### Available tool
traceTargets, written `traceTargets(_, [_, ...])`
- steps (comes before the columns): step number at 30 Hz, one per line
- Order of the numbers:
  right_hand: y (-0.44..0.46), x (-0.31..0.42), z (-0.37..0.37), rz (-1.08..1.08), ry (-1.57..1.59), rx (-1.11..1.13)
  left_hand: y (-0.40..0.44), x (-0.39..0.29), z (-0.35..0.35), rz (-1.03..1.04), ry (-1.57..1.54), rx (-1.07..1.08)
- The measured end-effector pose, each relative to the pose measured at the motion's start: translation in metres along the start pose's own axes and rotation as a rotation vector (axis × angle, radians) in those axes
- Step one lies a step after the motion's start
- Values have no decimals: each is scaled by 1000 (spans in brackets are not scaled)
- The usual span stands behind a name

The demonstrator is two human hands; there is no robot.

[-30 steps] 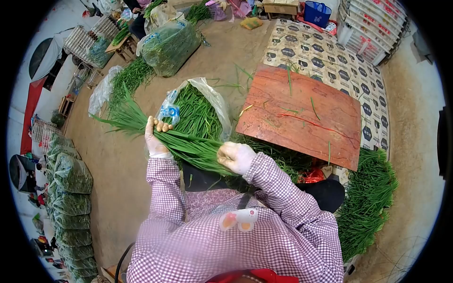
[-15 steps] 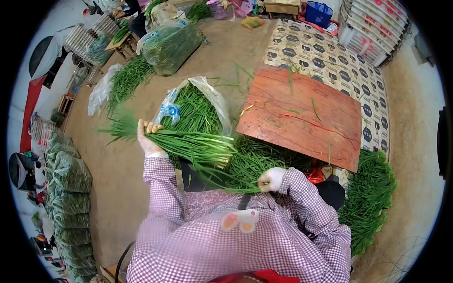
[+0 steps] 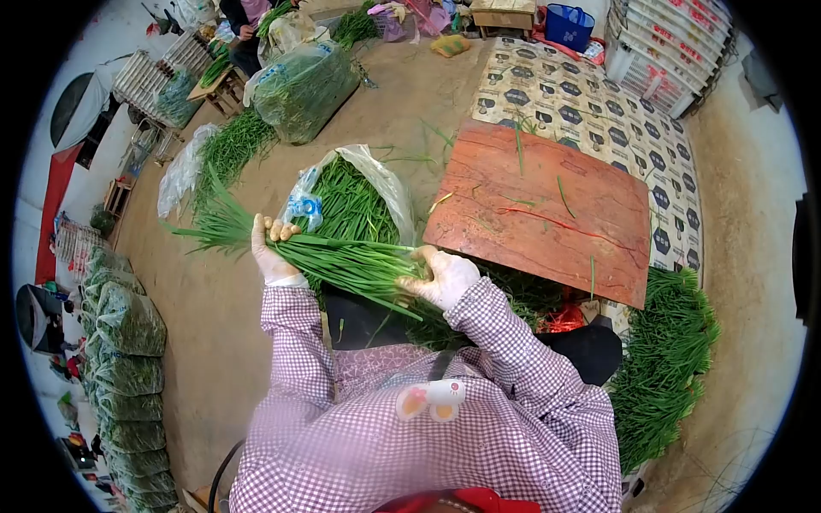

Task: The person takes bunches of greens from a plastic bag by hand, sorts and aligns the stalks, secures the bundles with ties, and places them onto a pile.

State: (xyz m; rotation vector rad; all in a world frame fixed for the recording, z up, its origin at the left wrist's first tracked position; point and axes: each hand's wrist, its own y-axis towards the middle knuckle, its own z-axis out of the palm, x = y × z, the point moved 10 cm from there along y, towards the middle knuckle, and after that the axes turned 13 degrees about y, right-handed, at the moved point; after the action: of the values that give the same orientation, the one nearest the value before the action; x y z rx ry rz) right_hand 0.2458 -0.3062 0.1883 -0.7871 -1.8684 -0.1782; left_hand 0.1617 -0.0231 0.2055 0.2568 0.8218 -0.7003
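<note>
A bunch of garlic chives [image 3: 346, 263] lies level in front of me, its leafy tips out to the left. My left hand [image 3: 275, 252], in a thin pale glove, is closed around its leafy part. At the other end my right hand [image 3: 442, 278], also gloved, grips the pale stem ends, which its fingers partly hide. Just behind the bunch stands an open plastic bag [image 3: 389, 175] full of loose chives [image 3: 351, 201]. More chives [image 3: 513, 286] lie below my right hand, partly under the board's edge.
A reddish board [image 3: 547, 205] with stray leaves lies at the right, by a patterned mat [image 3: 590, 111]. A chive pile [image 3: 667, 368] sits at far right. Stuffed bags [image 3: 312, 94] and a seated person [image 3: 248, 34] are behind; more filled bags [image 3: 128, 321] line the left.
My right hand has moved up and left from near my lap, where it pinched some leaves, onto the stem ends of the bunch. My left hand has stayed nearly in place.
</note>
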Motion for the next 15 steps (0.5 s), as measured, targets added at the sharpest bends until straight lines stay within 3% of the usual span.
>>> traceTargets(3, [3,-3,5,-37,12,-56,-1,4,2,0,39,2])
traceTargets(4, [1,-1,3,-155,3,-174,0,4,4,7,54,5])
traceTargets(9, [1,-20,12,-309,-43,-239,1,11,7,-21,72,-24])
traceTargets(12, [-4,-42,7,-251,-316,-327,-3,12,13,-19,78,-38])
traceTargets(15, [-3,-110,15,159,-385,-42,1,7,8,10,94,-35])
